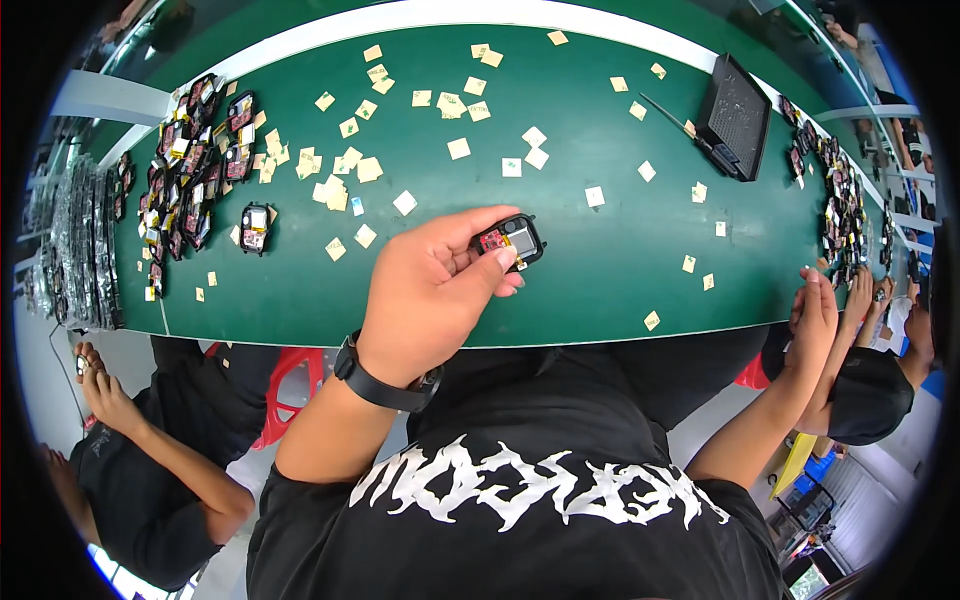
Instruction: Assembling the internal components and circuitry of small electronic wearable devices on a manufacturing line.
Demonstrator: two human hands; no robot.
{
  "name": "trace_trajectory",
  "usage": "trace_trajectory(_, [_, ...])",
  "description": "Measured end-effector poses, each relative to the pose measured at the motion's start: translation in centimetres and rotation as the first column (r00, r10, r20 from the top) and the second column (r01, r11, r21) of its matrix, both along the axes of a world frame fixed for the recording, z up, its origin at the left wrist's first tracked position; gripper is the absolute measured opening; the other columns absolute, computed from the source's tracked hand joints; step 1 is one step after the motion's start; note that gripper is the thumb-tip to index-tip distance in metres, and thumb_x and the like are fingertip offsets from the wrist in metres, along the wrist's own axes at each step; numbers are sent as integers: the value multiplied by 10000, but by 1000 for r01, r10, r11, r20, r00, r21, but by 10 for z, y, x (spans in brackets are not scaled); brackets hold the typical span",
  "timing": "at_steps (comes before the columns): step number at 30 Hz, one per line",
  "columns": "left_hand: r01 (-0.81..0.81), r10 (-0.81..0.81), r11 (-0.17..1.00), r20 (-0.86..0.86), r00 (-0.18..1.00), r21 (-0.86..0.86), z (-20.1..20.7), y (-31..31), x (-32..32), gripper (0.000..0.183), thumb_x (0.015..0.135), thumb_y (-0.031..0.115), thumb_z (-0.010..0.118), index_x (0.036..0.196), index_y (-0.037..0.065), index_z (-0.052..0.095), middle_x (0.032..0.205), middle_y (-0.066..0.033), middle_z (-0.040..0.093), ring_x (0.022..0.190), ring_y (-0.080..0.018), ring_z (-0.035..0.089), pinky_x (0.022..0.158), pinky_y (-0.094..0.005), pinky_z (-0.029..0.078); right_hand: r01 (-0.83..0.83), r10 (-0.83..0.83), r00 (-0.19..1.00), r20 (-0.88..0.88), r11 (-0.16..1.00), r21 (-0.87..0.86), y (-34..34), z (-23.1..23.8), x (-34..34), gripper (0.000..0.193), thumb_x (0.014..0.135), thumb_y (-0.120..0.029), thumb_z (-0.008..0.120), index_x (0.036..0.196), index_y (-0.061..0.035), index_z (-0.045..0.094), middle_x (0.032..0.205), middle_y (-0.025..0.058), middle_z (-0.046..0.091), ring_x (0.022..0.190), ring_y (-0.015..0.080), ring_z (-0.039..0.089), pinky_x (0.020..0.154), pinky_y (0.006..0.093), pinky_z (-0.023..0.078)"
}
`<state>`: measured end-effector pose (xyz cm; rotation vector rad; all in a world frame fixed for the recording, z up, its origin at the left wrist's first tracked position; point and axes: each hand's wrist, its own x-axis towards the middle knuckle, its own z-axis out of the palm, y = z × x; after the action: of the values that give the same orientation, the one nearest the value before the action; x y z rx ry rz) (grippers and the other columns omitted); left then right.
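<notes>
Nearby, left hand: the left hand [425, 295], a black wristwatch [385, 385] on its wrist, reaches over the near edge of the green table [600, 250], fingers closed in a pinch on a small black electronic module [510, 240].
Module in the grip: it sits at the fingertips, on the side away from the wrist, just above the table top; a red circuit part and a pale square show on its upper face, and its long axis runs roughly left to right across the view.
Right hand: the right hand [815, 325] hangs flat at the table's right edge, fingers straight and together, holding nothing, well apart from the module; the left hand is plainly the nearer one.
Mid-table: a lone module [255, 228] lies to the left, among scattered tan paper squares [340, 190].
Far left: a heap of similar modules [195, 160].
Far right: a black tray [735, 118] and another row of modules [835, 200].
Beside: other people's hands at both ends.
</notes>
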<state>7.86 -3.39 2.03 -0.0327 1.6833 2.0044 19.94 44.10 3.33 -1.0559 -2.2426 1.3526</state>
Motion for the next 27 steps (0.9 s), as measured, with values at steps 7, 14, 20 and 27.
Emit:
trace_trajectory(7, [11,-9,1000,-94,996,19,-1,3,11,451,950,-115,534,1400,-97,552,1202,-127,660,1041,-144,657,930,-307,563,1,-2,1000,0,884,467,95,-43,18,263,1014,-284,676,1048,-27,720,746,-44,575,696,36,485,632,195,373])
trace_trajectory(14, [26,-61,986,-218,974,-162,-1,8,15,545,893,-173,512,1425,-60,555,1238,-117,651,1065,-139,651,954,-297,540,-119,-108,979,173,391,913,117,-53,5,376,983,-304,688,1213,-7,695,1098,163,685,1049,312,649,937,403,503])
trace_trajectory(20, [10,-74,976,-287,955,-217,0,8,18,572,866,-131,523,1416,5,599,1151,-122,653,986,-125,659,835,-262,551,-132,-82,981,173,368,920,129,-57,-5,389,984,-316,681,1262,-45,688,1244,202,641,1169,345,604,1010,418,473])
trace_trajectory(27, [12,-72,978,-281,957,-209,1,19,13,542,890,-122,539,1416,-3,597,1087,-83,645,950,-120,652,820,-241,534,-129,96,991,97,431,893,65,-23,-1,275,1034,-244,632,1149,-6,707,1004,155,679,921,280,644,840,368,506])
